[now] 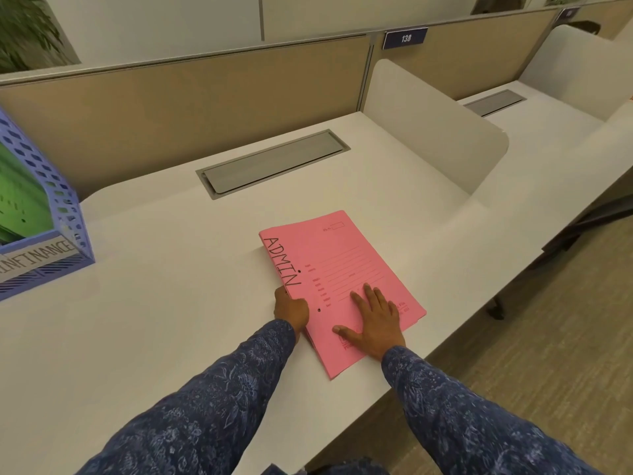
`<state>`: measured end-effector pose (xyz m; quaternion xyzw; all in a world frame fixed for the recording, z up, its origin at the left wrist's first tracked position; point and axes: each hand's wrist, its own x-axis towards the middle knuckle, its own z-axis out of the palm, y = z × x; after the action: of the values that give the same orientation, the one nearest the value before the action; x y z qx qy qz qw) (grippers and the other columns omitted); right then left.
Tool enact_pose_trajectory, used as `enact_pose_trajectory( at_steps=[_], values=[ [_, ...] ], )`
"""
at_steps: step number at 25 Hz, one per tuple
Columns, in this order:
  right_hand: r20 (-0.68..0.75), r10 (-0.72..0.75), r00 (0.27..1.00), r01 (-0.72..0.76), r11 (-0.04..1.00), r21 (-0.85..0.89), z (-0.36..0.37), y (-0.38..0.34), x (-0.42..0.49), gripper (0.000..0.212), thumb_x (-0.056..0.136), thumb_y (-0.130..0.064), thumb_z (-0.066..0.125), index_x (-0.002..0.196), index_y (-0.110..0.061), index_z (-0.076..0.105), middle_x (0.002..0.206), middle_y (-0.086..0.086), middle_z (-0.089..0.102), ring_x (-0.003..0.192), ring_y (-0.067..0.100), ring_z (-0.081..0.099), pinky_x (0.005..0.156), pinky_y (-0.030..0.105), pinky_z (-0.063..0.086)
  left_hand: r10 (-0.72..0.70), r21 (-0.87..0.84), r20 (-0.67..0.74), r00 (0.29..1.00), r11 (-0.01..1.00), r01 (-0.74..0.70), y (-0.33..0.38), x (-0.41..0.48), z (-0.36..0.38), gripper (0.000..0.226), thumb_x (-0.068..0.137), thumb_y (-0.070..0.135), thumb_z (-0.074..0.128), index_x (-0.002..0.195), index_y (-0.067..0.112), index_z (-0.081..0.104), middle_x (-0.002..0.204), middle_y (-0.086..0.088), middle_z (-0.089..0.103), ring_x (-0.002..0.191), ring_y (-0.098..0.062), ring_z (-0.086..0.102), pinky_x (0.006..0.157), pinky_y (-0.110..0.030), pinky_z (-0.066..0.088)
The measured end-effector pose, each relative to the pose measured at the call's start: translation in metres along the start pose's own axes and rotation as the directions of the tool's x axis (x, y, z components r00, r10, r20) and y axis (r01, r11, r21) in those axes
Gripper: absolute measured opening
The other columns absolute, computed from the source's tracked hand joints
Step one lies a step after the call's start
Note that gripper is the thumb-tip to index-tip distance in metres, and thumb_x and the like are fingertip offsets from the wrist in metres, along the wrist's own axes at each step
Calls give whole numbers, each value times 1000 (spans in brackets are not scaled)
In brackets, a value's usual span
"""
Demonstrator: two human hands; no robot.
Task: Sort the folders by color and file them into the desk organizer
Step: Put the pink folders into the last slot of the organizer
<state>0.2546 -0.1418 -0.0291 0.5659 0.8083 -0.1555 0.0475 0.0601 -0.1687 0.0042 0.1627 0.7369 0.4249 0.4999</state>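
Observation:
A stack of pink folders (pixel 337 265) marked ADMIN lies flat on the white desk (pixel 154 303), near its front edge. My left hand (pixel 291 308) grips the stack's left spine edge, fingers curled under it. My right hand (pixel 373 320) rests flat on top of the pink cover, fingers spread. At the far left stands a blue perforated desk organizer (pixel 68 214) with green folders (pixel 20 197) inside and a label reading FINANCE.
A grey cable hatch (pixel 274 164) is set into the desk behind the folders. A white divider panel (pixel 435 128) separates the neighbouring desk on the right. A tan partition wall runs along the back. Carpeted floor lies beyond the desk's front edge at the right.

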Motion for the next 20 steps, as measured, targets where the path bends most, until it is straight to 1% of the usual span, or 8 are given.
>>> enact_pose_trajectory(
  at_steps=[4, 7, 10, 12, 14, 16, 17, 20],
  values=[
    [-27, -4, 1000, 7, 995, 100, -13, -4, 1, 109, 70, -92, 34, 155, -27, 15, 165, 4, 8, 152, 24, 8, 122, 49, 3, 31, -101, 57, 998, 995, -25, 3, -4, -8, 43, 91, 2, 44, 131, 18, 42, 118, -8, 62, 105, -34, 63, 91, -55, 54],
    [-143, 37, 989, 3, 963, 270, -30, -9, 5, 105, 75, -85, 44, 154, -21, 21, 163, 6, 19, 149, 25, 20, 122, 50, 17, 84, -130, 52, 995, 989, -77, 9, -8, -22, 45, 92, 1, 45, 132, 21, 40, 119, -8, 62, 105, -32, 64, 90, -54, 55],
    [-246, 119, 962, 2, 897, 442, -54, -12, 17, 95, 81, -68, 60, 150, -11, 27, 155, 10, 34, 142, 28, 34, 117, 48, 30, 170, -156, 29, 985, 974, -163, 18, -11, -49, 42, 91, 1, 50, 126, 23, 40, 113, -7, 65, 98, -29, 67, 83, -49, 59],
    [-283, 158, 946, 13, 855, 519, -66, -19, 26, 88, 82, -60, 66, 145, -9, 32, 145, 11, 42, 132, 29, 44, 110, 46, 39, 214, -166, 26, 976, 964, -207, 23, -13, -72, 41, 91, 2, 52, 124, 25, 40, 107, -4, 66, 92, -26, 69, 71, -39, 62],
    [-248, 185, 951, 9, 784, 621, -74, -35, 34, 80, 81, -60, 68, 139, -13, 39, 134, 6, 50, 119, 25, 53, 95, 39, 49, 242, -185, 7, 970, 954, -237, 27, -16, -98, 41, 91, 4, 54, 121, 28, 41, 105, -2, 67, 88, -24, 70, 62, -33, 60],
    [-194, 165, 967, 21, 706, 708, -78, -59, 41, 65, 82, -59, 67, 127, -17, 48, 118, -1, 58, 104, 21, 60, 74, 24, 48, 255, -205, -27, 967, 945, -255, 28, -20, -126, 42, 91, 4, 55, 120, 30, 42, 103, -2, 68, 86, -23, 70, 60, -32, 60],
    [-168, 149, 975, 26, 670, 742, -78, -74, 44, 56, 84, -56, 66, 123, -17, 51, 112, -3, 61, 100, 21, 62, 69, 21, 46, 258, -212, -50, 965, 941, -263, 28, -23, -142, 42, 91, 4, 54, 121, 30, 42, 102, -2, 69, 85, -23, 71, 61, -32, 60],
    [-128, 98, 987, 48, 582, 812, -67, -116, 46, 36, 90, -40, 66, 114, -15, 58, 109, 3, 67, 93, 20, 66, 70, 25, 50, 279, -217, -100, 955, 931, -294, 22, -33, -192, 43, 91, 4, 54, 122, 32, 44, 102, -1, 70, 83, -22, 72, 61, -33, 60]
  ],
)
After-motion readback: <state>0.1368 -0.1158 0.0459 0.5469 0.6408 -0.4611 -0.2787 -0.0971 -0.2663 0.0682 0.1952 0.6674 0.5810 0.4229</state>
